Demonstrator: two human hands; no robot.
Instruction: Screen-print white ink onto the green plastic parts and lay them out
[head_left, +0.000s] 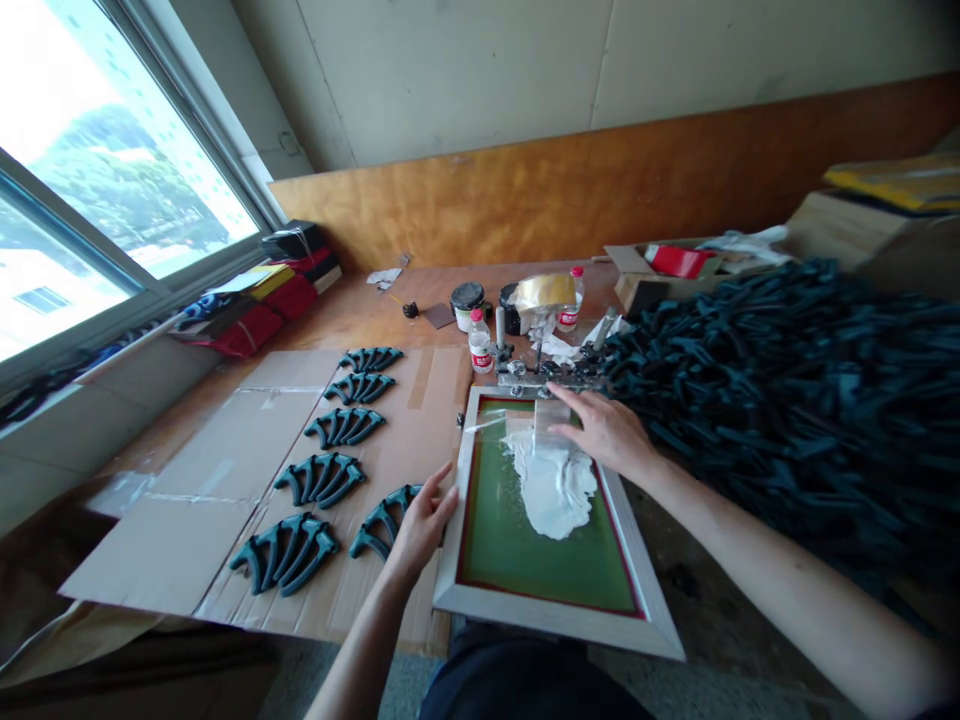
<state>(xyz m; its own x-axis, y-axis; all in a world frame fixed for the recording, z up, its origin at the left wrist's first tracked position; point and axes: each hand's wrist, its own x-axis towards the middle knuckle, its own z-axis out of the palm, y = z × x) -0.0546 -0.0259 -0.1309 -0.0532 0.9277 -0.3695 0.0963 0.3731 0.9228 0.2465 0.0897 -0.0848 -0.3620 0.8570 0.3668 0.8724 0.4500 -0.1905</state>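
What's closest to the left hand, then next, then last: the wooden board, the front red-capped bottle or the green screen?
1. Green screen: just right of the left hand.
2. Front red-capped bottle: beyond the screen.
3. Wooden board: at the back wall.

On my left I see a window [135, 180]; ahead of me, a wooden panel [465, 205] lines the wall [465, 80] behind two red-capped bottles [480, 350].

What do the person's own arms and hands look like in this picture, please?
The left hand and right hand are ungloved; the left forearm and right forearm are bare, with no watch or bracelet showing.
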